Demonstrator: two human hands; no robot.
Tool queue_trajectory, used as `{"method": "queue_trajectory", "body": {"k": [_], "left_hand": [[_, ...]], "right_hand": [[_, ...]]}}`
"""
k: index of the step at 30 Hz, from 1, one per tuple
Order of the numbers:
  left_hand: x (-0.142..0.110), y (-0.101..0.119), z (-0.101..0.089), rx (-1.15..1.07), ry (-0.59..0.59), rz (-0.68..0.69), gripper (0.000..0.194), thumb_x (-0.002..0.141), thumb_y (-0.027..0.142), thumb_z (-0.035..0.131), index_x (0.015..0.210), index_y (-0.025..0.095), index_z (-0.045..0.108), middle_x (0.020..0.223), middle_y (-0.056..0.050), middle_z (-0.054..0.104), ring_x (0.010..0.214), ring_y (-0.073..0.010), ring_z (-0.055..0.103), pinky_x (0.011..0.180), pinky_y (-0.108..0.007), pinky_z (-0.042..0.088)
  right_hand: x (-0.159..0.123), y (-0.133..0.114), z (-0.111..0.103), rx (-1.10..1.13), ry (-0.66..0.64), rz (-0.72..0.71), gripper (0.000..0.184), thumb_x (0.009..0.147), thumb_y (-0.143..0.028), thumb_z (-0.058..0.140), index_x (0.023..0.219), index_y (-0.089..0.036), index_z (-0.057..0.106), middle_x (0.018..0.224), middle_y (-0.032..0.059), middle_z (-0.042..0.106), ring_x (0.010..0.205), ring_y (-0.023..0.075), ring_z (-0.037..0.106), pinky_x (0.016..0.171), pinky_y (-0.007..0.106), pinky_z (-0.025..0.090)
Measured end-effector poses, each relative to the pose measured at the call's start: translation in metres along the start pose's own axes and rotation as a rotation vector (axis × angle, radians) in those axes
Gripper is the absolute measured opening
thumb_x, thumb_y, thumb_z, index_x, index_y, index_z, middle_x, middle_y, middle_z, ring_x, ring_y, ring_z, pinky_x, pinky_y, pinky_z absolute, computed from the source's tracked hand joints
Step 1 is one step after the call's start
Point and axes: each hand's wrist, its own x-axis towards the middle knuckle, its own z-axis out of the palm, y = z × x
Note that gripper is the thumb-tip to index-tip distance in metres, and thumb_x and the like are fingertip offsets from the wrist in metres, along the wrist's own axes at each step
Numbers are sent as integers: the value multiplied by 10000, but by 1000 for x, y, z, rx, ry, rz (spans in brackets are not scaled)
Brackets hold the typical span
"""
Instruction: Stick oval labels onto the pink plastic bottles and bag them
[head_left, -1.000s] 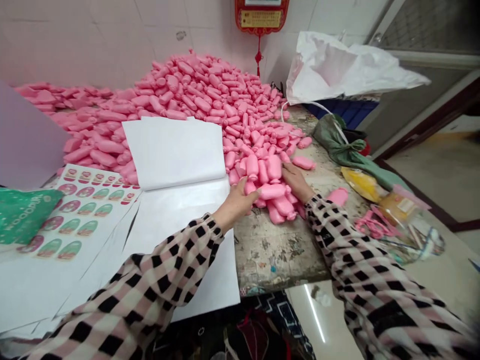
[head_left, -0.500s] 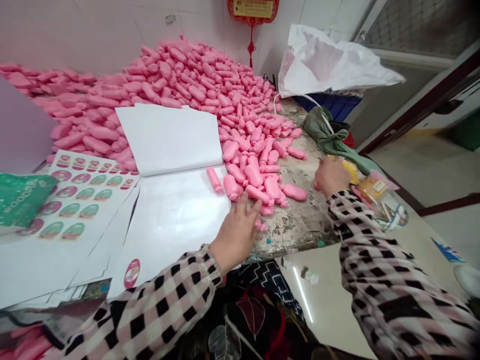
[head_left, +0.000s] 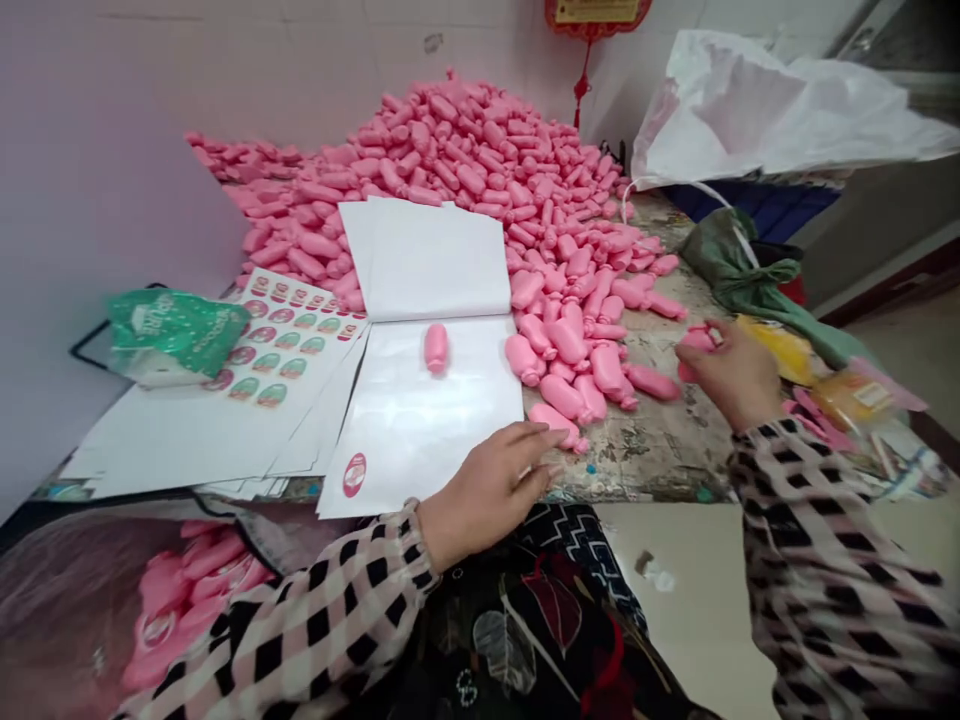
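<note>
My left hand (head_left: 487, 490) rests low at the front edge of the table, fingers stretched out. Its fingertips reach a small pink plastic bottle (head_left: 556, 424) at the front of the pile; whether they touch is hard to tell. At the right, my right hand (head_left: 739, 372) has its fingers closed on another pink bottle (head_left: 697, 350), partly hidden by them. A single pink bottle (head_left: 436, 348) lies on the glossy white sticker sheet (head_left: 427, 420), left of the pile. One oval pink sticker (head_left: 354, 474) shows at that sheet's lower left corner.
A large heap of pink bottles (head_left: 465, 150) fills the back. Sheets of printed stickers (head_left: 277, 345) and a green packet (head_left: 176, 332) lie left. A bag of pink bottles (head_left: 191, 580) hangs below the table. A white sack (head_left: 765, 110) and green cloth (head_left: 739, 265) stand right.
My view has swung left. The lone bottle has shifted from the sheet's right edge to its middle. My left hand has drawn toward the front edge; a pink bottle now shows in my right hand.
</note>
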Motion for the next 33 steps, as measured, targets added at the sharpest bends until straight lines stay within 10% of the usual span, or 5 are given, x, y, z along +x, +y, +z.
{"method": "queue_trajectory", "body": {"k": [7,13,22,26,33], "left_hand": [[-31,11,-14,-1209,281,-479,417,903,433,500,1271,237,491,1350,-108,490,1048,-197,592,925,-376,465],[-85,1,-35,-1365,336,-664,367,887,382,536,1213,215,509,1113,-108,620,758,-152,650,651,-278,531],[-155,-10,-68,-438,588,-732,270,734,293,710,945,179,585,757,15,593,681,-116,576,665,-251,473],[-165,-21,-74,249,388,-533,242,830,266,575,1065,216,599,1146,-51,607,1054,-209,564,908,-374,451],[-163,-29,-67,598,110,-586,539,858,244,528,1377,261,384,1553,-94,158,1188,-286,525,882,-409,493]], "right_hand": [[-86,-85,103,430,-274,-222,443,840,-442,541,1230,-234,569,925,51,667,761,169,612,638,301,508],[-107,-100,128,328,-354,-331,522,865,-501,506,1333,-274,468,1138,63,611,835,168,607,750,347,510],[-86,-117,173,-55,-384,-485,251,925,-362,413,980,-240,626,872,20,678,799,184,605,707,310,427],[-84,-138,199,-230,-286,-617,170,901,-275,445,938,-222,602,874,22,640,795,172,572,662,286,368],[-85,-151,217,-460,-179,-672,232,935,-328,397,948,-221,602,913,44,600,791,165,556,596,280,304]]}}
